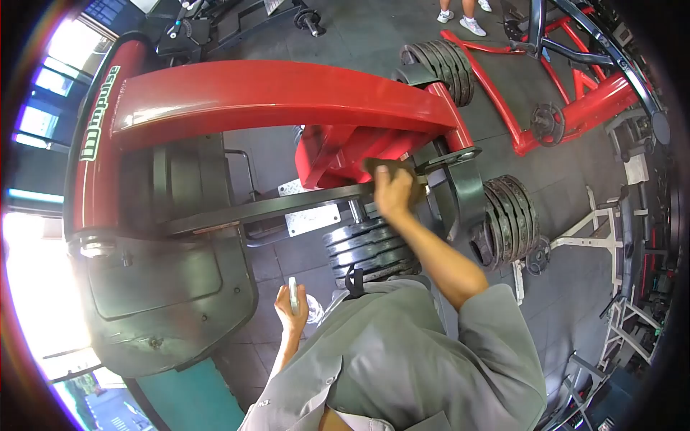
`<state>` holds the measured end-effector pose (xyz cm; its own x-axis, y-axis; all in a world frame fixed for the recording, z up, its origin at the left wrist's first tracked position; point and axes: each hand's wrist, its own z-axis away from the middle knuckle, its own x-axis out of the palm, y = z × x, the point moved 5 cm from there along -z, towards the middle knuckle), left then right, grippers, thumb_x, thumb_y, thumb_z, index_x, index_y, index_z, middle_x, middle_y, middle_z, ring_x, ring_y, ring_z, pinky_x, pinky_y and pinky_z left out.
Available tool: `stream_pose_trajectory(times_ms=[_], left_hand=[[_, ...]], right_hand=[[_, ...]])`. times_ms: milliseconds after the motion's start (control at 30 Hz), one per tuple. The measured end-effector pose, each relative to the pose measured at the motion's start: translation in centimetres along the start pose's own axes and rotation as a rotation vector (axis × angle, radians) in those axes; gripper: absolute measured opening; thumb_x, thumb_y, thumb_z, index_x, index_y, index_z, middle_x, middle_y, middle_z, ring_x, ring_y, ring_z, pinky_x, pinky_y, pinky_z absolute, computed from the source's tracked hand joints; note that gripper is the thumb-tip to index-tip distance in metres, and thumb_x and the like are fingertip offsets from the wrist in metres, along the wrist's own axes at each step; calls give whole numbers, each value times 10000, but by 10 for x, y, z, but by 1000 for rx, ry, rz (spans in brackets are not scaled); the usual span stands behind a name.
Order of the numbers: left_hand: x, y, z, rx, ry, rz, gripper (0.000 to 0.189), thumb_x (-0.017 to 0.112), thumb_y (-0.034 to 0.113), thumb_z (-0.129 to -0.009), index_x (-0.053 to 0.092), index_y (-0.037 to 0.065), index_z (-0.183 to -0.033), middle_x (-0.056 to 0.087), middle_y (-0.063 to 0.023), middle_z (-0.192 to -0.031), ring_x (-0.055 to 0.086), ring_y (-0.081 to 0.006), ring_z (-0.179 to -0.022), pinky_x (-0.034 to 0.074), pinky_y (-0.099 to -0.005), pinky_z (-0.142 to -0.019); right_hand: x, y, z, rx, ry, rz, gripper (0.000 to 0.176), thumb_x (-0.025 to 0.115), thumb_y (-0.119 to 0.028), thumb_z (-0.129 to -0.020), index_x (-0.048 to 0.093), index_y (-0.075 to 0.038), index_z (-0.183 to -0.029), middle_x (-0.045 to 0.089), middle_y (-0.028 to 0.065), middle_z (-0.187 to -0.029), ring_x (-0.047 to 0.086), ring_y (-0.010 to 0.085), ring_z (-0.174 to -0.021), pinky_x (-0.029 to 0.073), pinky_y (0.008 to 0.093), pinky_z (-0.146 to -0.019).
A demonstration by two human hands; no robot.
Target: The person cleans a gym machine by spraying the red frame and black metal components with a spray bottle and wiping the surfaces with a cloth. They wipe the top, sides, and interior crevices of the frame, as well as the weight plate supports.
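My right hand (392,194) is closed on a dark brown cloth (411,174) and presses it against the gym machine by the end of its long dark metal bar (302,205). Lower and to the left, my left hand (290,310) grips what looks like a spray bottle (293,293), with a white head and a clear body partly hidden by the fingers. The machine's thick red arm (273,93) arches above both hands. A stack of dark weight plates (370,248) sits on a peg just below the bar, close to my waist.
A dark padded panel (165,309) stands at the left. More weight plates (507,219) hang at the right and others (442,68) at the far side. A red-framed machine (575,108) and white racks (611,237) are on the right. Another person's feet (471,27) show at the top.
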<state>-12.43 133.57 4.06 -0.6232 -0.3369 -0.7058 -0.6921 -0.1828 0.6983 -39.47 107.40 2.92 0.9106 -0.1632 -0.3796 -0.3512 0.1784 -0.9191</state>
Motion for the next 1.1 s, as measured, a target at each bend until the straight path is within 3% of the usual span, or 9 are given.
stream_pose_trajectory(times_ms=[167, 200, 367, 467, 700, 800, 933, 967, 1100], left_hand=[[2, -12, 9, 15, -12, -15, 245, 667, 136, -895, 546, -10, -739, 513, -152, -651, 510, -316, -541, 384, -407, -513], [5, -12, 10, 13, -6, 22, 241, 668, 135, -893, 548, -9, -742, 514, -152, -650, 514, -317, -542, 385, -406, -512], [0, -10, 19, 45, 41, 10, 200, 662, 121, -900, 580, -6, -768, 515, -147, -635, 510, -322, -540, 385, -415, -509], [-5, -18, 30, 141, 165, -60, 212, 692, 83, -875, 527, 6, -767, 498, -137, -627, 474, -325, -505, 351, -432, -479], [-7, -20, 44, 240, 221, -68, 223, 698, 102, -879, 508, 19, -796, 491, -140, -632, 466, -326, -502, 355, -426, -480], [-5, -18, 41, 204, 156, -110, 232, 689, 133, -892, 517, 13, -793, 496, -140, -628, 471, -327, -508, 363, -427, -488], [1, -27, 33, 34, 80, -114, 260, 670, 172, -908, 542, -1, -762, 502, -143, -620, 473, -306, -512, 368, -423, -500], [-1, -24, 30, -34, 37, -99, 268, 666, 176, -909, 546, -6, -752, 504, -145, -620, 477, -299, -515, 368, -421, -504], [5, -19, 18, -44, -67, -18, 283, 662, 180, -906, 558, -24, -739, 504, -151, -614, 482, -274, -531, 361, -416, -516]], right_hand=[[96, -186, 130, -840, -169, -445, 591, 685, -307, -714, 577, 3, -1205, 563, 228, -1229, 496, 413, -1140, 366, 512, -985], [108, -219, 152, -1005, -470, -398, 732, 722, -339, -704, 522, -43, -1342, 512, 218, -1339, 449, 403, -1253, 313, 506, -1082], [138, -198, 168, -1586, -319, 187, 789, 729, -367, -745, 464, -140, -1453, 398, 121, -1516, 298, 341, -1435, 233, 507, -1161], [125, -103, 126, -1418, -246, 180, 512, 569, -134, -847, 557, -112, -1358, 506, 8, -1447, 445, 199, -1353, 298, 489, -1105], [-32, 107, 32, -922, -163, 753, 378, 594, -194, -854, 658, -115, -1218, 499, 9, -1435, 390, 357, -1361, 360, 466, -1116], [-80, 102, 52, -696, -121, 513, 355, 587, -210, -929, 630, -43, -1239, 566, 88, -1365, 485, 344, -1288, 438, 403, -1037], [-102, 120, 37, 177, 536, -533, 388, 558, -226, -970, 594, 51, -1239, 644, 250, -1171, 624, 343, -1081, 466, 400, -936], [-108, 113, 25, 169, 615, -813, 423, 561, -197, -967, 536, 49, -1310, 634, 250, -1199, 617, 350, -1110, 470, 401, -954], [-91, 76, -25, -140, 659, -21, 628, 569, -121, -938, 318, -23, -1505, 423, 347, -1412, 440, 398, -1340, 339, 413, -1127]])
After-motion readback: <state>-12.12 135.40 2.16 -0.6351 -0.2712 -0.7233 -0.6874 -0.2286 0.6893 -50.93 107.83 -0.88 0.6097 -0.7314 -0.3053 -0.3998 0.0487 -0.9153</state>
